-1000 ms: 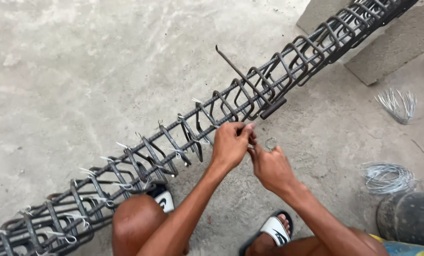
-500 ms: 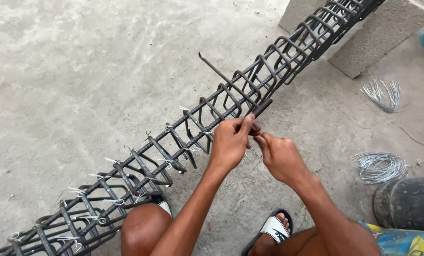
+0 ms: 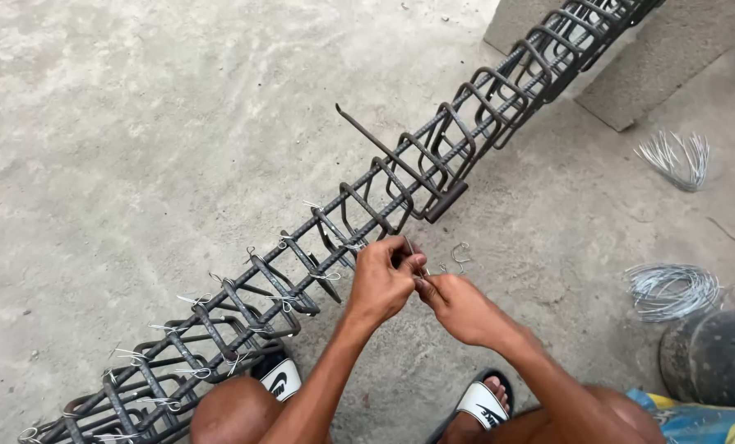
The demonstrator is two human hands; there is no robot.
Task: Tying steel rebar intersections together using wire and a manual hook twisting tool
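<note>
A long rebar cage [image 3: 302, 255] lies slantwise on the concrete floor [image 3: 137, 123], running from the lower left corner up to the upper right, where it rests on a grey concrete block [image 3: 655, 66]. The rings toward its lower left end carry short twists of pale tie wire; those farther up the cage are bare. A dark metal hook tool [image 3: 400, 164] lies across the cage just above the middle, its handle end hanging off the near side.

The left hand [image 3: 380, 284] is closed against the near side of the cage, fingers pinched on a thin piece of tie wire [image 3: 459, 255] at one ring. The right hand [image 3: 458, 308] touches the left one, its fingertips also pinched on that wire, whose curled free end sticks up just beyond the cage's near side.

Two sandals [image 3: 281, 376] show below the cage. Right of the cage, well apart from it, lie a small fan of cut wires [image 3: 676, 160] and a coil of wire [image 3: 672, 289], with a dark round object [image 3: 713, 358] nearest the lower right corner.
</note>
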